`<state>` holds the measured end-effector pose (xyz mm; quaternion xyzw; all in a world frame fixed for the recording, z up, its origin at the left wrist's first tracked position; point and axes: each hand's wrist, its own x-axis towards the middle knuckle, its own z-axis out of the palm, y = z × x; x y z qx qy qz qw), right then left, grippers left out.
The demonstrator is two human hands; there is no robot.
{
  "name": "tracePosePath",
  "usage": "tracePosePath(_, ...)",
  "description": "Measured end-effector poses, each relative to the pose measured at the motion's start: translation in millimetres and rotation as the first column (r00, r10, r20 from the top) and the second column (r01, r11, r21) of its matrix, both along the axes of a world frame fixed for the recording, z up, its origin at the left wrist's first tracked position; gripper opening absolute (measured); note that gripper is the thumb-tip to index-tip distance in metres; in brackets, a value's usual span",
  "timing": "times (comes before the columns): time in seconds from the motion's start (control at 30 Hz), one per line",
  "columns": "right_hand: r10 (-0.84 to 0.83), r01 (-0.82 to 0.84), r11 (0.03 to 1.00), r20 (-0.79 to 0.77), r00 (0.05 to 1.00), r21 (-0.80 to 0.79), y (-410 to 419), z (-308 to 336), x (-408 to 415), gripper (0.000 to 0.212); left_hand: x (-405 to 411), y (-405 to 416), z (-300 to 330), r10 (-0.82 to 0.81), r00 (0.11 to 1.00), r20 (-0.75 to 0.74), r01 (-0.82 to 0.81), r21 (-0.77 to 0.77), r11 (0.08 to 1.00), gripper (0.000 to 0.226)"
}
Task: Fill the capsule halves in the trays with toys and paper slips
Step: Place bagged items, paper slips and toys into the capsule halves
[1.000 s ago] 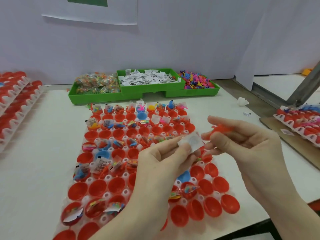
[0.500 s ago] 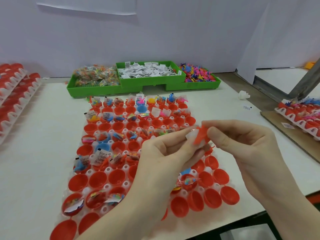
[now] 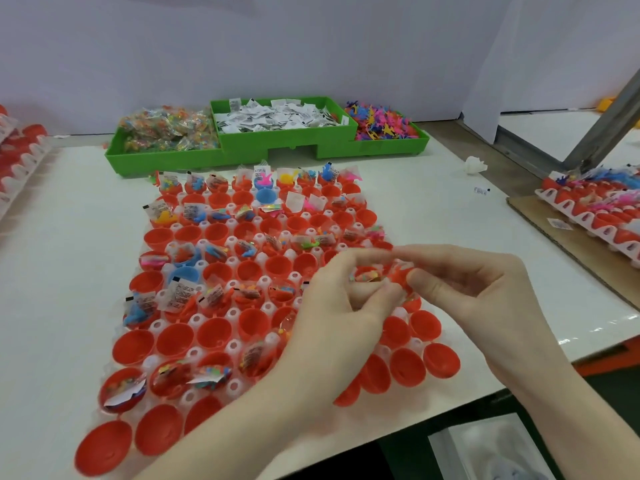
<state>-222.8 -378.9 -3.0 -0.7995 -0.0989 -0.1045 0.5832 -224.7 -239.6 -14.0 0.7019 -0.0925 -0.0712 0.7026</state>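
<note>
Hands met above the right side of the tray (image 3: pixel 242 344). The left hand (image 3: pixel 339 320) curled its fingers around a small bag of toy bits (image 3: pixel 365 277). The right hand (image 3: pixel 474 296) pinched an orange toy (image 3: pixel 401 276) right beside that bag, touching it. Red cups (image 3: pixel 424 325) sat in the tray just under both hands. Behind the tray stood a green bin (image 3: pixel 263 147) with paper slips (image 3: pixel 277 114).
</note>
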Motion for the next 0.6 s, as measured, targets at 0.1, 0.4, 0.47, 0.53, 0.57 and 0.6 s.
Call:
tracePosePath(0.1, -0.022, 0.029, 0.996, 0.083, 0.996, -0.086, -2, -7, -4, 0.036, -2, -3, -7, 0.045, 0.996, 0.070, -0.055, 0.147, 0.988, 0.045)
tracePosePath(0.4, 0.015, 0.037, 0.933, 0.142, 0.990, -0.358, -19, -25, -5, 0.037, -5, 6, -15, -0.231, 0.863, 0.449, -0.278, 0.805, 0.524, 0.040)
tracePosePath(0.47, 0.057, 0.015, 0.899, 0.150, 0.987, -0.438, -18, -32, -5, 0.026, -6, 4, -19, -0.278, 0.842, 0.461, -0.315, 0.840, 0.441, 0.040)
tracePosePath(0.53, 0.099, 0.015, 0.840, 0.180, 0.979, -0.542, -17, -36, -4, 0.017, -6, 4, -20, -0.288, 0.848, 0.445, -0.311, 0.858, 0.409, 0.043)
tracePosePath(0.57, 0.128, 0.002, 0.805, 0.176, 0.976, -0.594, -16, -37, -3, 0.016, -5, 4, -20, -0.287, 0.855, 0.431, -0.302, 0.865, 0.401, 0.046)
tracePosePath(0.6, 0.161, -0.024, 0.767, 0.155, 0.975, -0.642, -16, -39, -3, 0.017, -5, 4, -21, -0.285, 0.863, 0.417, -0.292, 0.872, 0.392, 0.049)
